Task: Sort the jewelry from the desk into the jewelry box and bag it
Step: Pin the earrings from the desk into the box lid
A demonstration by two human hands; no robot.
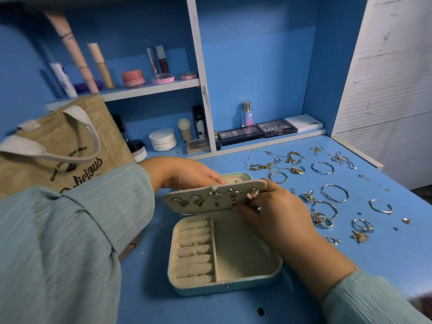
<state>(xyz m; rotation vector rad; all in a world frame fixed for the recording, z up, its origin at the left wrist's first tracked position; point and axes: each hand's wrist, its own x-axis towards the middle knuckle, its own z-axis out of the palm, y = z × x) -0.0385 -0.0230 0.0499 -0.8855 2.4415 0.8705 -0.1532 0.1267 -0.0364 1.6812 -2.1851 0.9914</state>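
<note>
Over the jewelry box (224,274), both hands on earring panel (210,199) (tilted)

On the upper shelf (149,90) at the upper left of the frame I see 2 pink jars (133,77), a beige concealer tube (101,64) and a white tube (62,78). Lower, at centre, my 2 eyeshadow palettes (257,132) lie side by side beside a white box (304,123), behind them a small perfume bottle (247,114). A white round compact (163,139) sits further left.
</note>
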